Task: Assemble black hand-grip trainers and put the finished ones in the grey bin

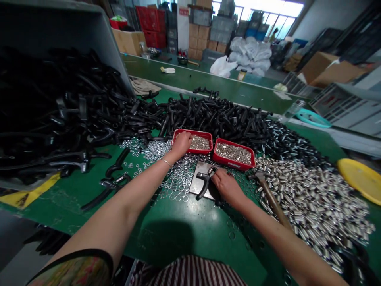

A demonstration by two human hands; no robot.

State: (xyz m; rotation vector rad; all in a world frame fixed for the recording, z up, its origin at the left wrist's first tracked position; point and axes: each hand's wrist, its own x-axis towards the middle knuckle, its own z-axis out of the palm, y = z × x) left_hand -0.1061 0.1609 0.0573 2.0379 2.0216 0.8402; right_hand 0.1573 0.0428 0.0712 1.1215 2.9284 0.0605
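My left hand (182,143) reaches into the left red tray (208,151), its fingers closed together over small shiny metal pieces; what they pinch is too small to make out. My right hand (225,183) grips a black curved lever (204,183) with a metal end piece, held over a flat steel plate (195,185). Part of the lever is hidden by the fingers. Beside the left tray stands a second red tray (236,155), filled with small metal pins.
A hammer (272,198) lies right of the plate, against a heap of metal sleeves (315,202). Rings and washers (178,178) are scattered leftward. Black levers (196,115) pile behind the trays and spill from a grey bin (114,47). A yellow lid (361,178) lies far right.
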